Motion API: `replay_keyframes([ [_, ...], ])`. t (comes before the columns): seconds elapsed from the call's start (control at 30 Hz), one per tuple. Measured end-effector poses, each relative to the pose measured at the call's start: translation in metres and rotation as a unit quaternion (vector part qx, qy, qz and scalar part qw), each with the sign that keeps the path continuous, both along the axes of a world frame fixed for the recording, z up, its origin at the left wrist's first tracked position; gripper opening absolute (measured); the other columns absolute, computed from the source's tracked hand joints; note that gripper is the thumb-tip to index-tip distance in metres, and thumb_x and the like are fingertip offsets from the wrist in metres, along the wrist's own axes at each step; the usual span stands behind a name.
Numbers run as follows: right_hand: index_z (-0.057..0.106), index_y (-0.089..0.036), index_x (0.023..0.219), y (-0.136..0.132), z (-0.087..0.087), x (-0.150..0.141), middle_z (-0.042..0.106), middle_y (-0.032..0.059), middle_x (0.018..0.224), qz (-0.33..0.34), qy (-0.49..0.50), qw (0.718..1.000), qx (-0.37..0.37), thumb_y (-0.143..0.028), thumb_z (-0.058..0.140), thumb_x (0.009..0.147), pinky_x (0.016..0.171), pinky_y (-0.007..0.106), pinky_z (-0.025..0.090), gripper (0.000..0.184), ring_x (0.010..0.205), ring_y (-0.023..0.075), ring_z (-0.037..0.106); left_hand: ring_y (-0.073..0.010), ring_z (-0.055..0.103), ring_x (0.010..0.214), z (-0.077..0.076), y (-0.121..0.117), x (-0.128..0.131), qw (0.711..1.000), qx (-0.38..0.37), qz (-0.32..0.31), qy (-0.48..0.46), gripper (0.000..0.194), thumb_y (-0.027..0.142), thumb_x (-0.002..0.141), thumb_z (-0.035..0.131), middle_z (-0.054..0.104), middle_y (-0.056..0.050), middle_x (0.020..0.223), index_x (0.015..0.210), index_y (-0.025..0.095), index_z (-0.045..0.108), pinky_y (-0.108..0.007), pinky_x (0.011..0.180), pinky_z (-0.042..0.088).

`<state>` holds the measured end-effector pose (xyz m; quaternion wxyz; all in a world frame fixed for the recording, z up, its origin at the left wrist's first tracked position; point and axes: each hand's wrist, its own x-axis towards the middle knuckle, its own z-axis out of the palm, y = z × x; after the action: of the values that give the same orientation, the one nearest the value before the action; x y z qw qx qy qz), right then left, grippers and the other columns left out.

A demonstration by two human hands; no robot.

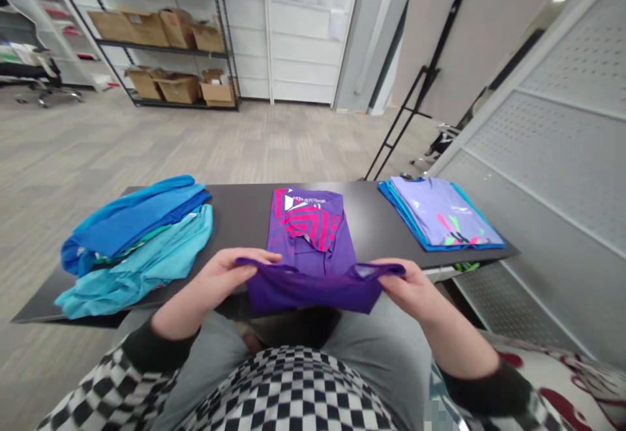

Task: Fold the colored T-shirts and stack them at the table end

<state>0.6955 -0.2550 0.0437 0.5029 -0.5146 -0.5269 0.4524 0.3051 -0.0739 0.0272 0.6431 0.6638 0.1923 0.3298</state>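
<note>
A purple T-shirt (313, 291) with a pink and white print lies in front of me, its sides folded in to a narrow strip. Its near end is lifted off the table and hangs over the front edge. My left hand (227, 278) pinches the left corner of that end between thumb and fingers. At the right corner, my right hand (403, 287) grips the cloth in the same way. Between the two hands the fabric sags slightly. The far end of the shirt rests flat, print side up.
On the left of the dark table (239, 212) lies a loose heap of blue and turquoise shirts (147, 235). Folded shirts are stacked at the right, a lilac shirt (435, 206) on top. Beyond stand a shelf with cardboard boxes (147, 30), a black stand (425, 79) and a perforated panel (562, 105).
</note>
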Motion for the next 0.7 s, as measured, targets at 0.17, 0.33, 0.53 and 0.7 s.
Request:
replay_keyframes([
  [0.17, 0.083, -0.022, 0.119, 0.072, -0.033, 0.004, 0.087, 0.0131, 0.112, -0.043, 0.221, 0.966, -0.127, -0.055, 0.086, 0.092, 0.094, 0.048, 0.066, 0.043, 0.097, 0.0315, 0.084, -0.0264, 0.083, 0.091, -0.036, 0.055, 0.069, 0.94, -0.318, 0.074, -0.101, 0.028, 0.024, 0.084, 0.088, 0.087, -0.013, 0.104, 0.11, 0.015, 0.083, -0.041, 0.091, 0.067],
  [0.33, 0.078, -0.022, 0.118, 0.144, -0.027, 0.022, 0.086, 0.0128, 0.117, -0.093, 0.242, 0.959, -0.117, -0.042, 0.081, 0.092, 0.102, 0.049, 0.065, 0.033, 0.11, 0.0322, 0.083, -0.029, 0.083, 0.102, -0.024, 0.113, 0.112, 0.926, -0.357, 0.058, -0.109, 0.032, 0.016, 0.087, 0.08, 0.086, -0.015, 0.112, 0.119, 0.013, 0.078, -0.046, 0.1, 0.067],
  [0.53, 0.072, -0.018, 0.104, 0.243, -0.032, 0.054, 0.084, 0.0104, 0.092, -0.166, 0.165, 0.954, -0.186, -0.028, 0.075, 0.095, 0.085, 0.038, 0.066, 0.014, 0.088, 0.0257, 0.081, -0.0201, 0.08, 0.08, -0.02, 0.197, 0.153, 0.952, -0.276, 0.129, 0.027, 0.012, 0.022, 0.095, 0.069, 0.081, -0.009, 0.087, 0.099, 0.012, 0.071, -0.034, 0.086, 0.065],
  [0.7, 0.067, -0.018, 0.103, 0.267, -0.066, 0.066, 0.07, 0.001, 0.07, -0.226, 0.058, 0.956, -0.181, -0.02, 0.08, 0.087, 0.065, 0.029, 0.055, 0.02, 0.065, 0.0184, 0.067, -0.0192, 0.079, 0.087, -0.042, 0.222, 0.156, 0.939, -0.24, 0.231, 0.084, 0.019, 0.016, 0.088, 0.074, 0.078, -0.009, 0.089, 0.106, 0.014, 0.066, -0.03, 0.085, 0.06],
])
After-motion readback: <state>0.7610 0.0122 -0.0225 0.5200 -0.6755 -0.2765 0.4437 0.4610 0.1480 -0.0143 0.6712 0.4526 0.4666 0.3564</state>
